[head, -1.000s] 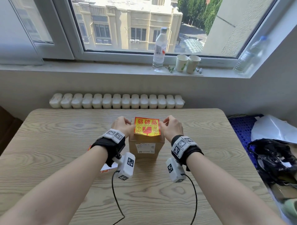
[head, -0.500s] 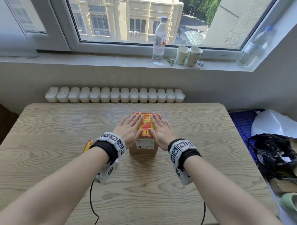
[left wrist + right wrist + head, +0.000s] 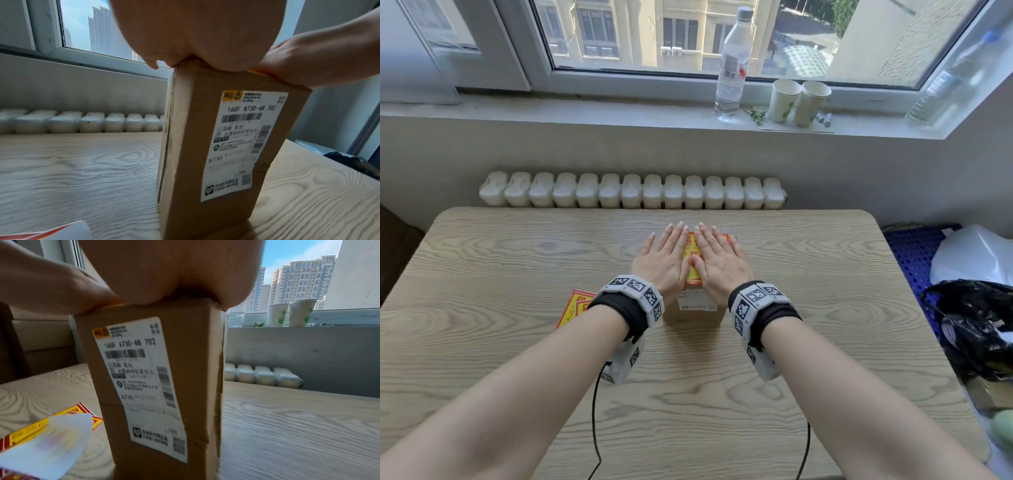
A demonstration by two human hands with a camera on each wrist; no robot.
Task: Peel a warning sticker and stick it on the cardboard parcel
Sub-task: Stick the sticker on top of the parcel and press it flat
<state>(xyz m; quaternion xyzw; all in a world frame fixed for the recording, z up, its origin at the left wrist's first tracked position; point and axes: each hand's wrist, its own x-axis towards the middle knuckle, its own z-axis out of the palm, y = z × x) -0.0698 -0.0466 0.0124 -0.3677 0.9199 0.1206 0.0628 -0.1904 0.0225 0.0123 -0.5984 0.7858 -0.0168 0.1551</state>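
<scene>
Two flat hands (image 3: 695,263) pressing one sticker (image 3: 692,255)

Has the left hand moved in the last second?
Yes. The left hand went from pinching the warning sticker at the cardboard parcel's left edge to lying flat on top, fingers toward the radiator.

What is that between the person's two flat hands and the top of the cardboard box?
The red and yellow warning sticker, pressed onto the cardboard parcel under the left hand and right hand. The head view shows it between them.
</scene>
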